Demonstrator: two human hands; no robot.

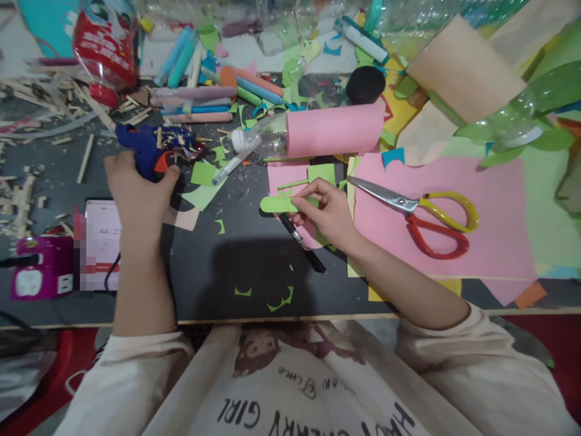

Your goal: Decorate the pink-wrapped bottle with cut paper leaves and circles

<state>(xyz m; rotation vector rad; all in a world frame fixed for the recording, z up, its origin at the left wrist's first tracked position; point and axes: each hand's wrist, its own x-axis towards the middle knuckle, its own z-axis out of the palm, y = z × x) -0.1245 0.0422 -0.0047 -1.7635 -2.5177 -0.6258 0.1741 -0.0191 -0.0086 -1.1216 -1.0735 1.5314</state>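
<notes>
My left hand is at a blue glue gun with an orange trigger, its fingers curled on one side of the handle and the thumb on the other. The gun lies on the dark table, nozzle to the right. Between thumb and fingers, my right hand pinches a light green paper strip with a rounded end. Beneath that hand lie a black pen and green and pink paper pieces. Just beyond, a clear plastic bottle wrapped in pink paper rests on its side.
Scissors with yellow and red handles lie on pink paper at right. Several markers and a red-labelled bottle are at the back. Wood sticks litter the left, near a phone and a purple box.
</notes>
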